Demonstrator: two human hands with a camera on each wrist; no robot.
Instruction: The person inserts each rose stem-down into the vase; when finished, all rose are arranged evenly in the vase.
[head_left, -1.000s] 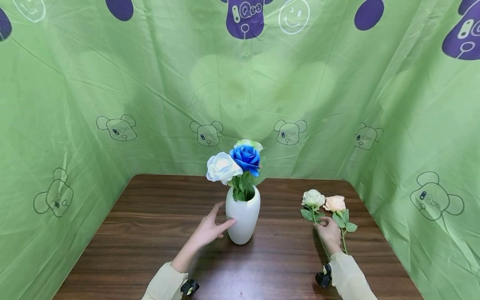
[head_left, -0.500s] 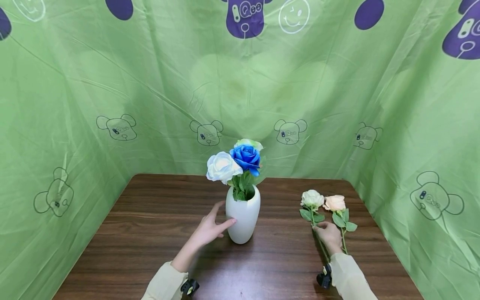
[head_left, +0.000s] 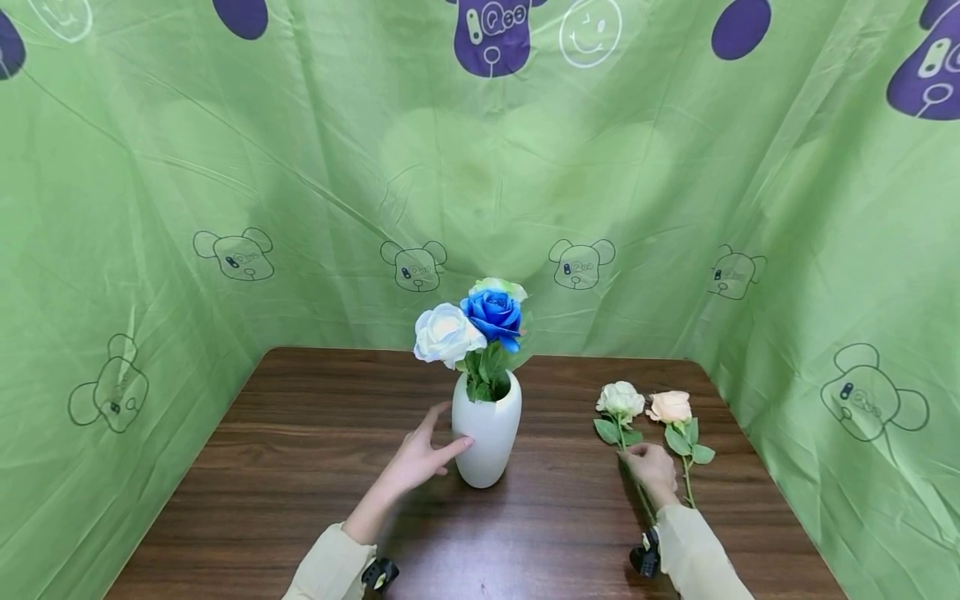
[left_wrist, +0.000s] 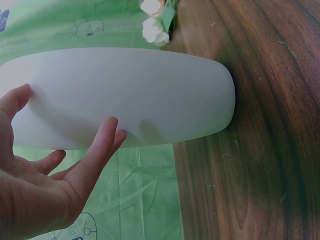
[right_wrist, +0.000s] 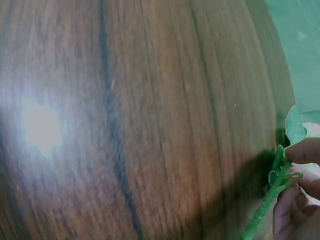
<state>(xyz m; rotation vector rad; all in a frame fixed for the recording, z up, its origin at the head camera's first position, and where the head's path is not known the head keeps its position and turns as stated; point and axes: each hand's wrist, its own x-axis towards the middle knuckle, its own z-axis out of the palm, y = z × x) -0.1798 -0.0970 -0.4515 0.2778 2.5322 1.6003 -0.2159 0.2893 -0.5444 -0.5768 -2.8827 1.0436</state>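
A white vase (head_left: 486, 446) stands upright on the table, holding a pale blue rose (head_left: 447, 335), a blue rose (head_left: 493, 317) and a pale green bloom (head_left: 501, 288) behind them. My left hand (head_left: 415, 461) is at the vase's left side, its spread thumb and fingers touching the wall; the left wrist view shows fingertips on the white surface (left_wrist: 150, 95). On the right, the thumb and fingers of my right hand (head_left: 651, 471) pinch the stem of a white rose (head_left: 621, 402) below its leaves. In the right wrist view, its green stem (right_wrist: 262, 212) casts a shadow on the wood.
A peach rose (head_left: 670, 407) lies just right of my right hand. The dark wooden table (head_left: 315, 417) is walled by green printed cloth (head_left: 330, 167) at the back and both sides. Wrist cameras (head_left: 379, 574) sit at both sleeves.
My right hand and the white rose have shifted slightly left, away from the peach rose. The left hand and vase have stayed in place.
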